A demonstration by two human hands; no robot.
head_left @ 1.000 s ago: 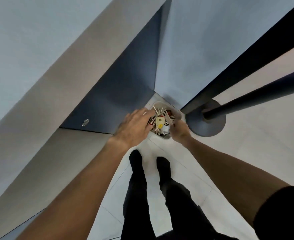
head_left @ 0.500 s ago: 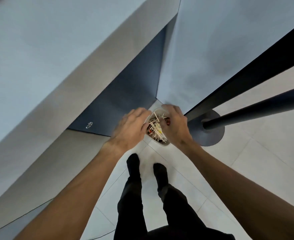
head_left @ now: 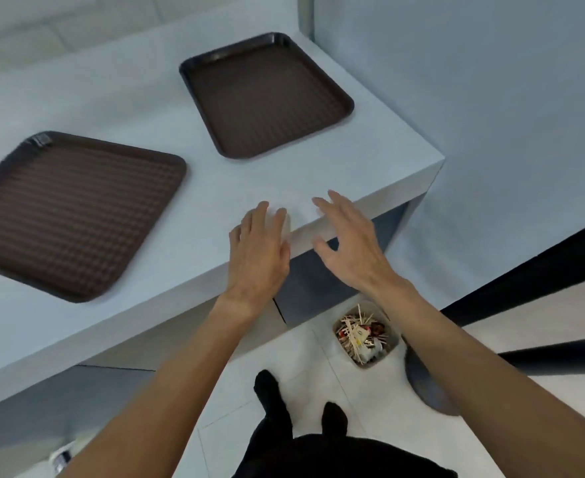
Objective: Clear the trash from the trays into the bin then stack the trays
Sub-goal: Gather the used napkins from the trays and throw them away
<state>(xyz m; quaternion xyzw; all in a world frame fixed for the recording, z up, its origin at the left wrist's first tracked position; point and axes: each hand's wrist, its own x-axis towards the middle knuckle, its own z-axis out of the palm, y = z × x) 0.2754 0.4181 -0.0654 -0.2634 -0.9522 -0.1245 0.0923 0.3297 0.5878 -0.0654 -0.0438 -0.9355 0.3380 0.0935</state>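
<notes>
A pale blue-grey surface carries two dark brown trays, both bare — the near tray at the left, the far tray toward the surface's right end, well apart. On the tiled floor below stands a small bin — full of wooden sticks and wrappers.

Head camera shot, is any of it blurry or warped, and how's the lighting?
Head view: motion smear on the left tray, sharper on the far tray; wide-angle bending of the counter edges; soft, even light with no glare; left hand and right hand slightly soft.
</notes>
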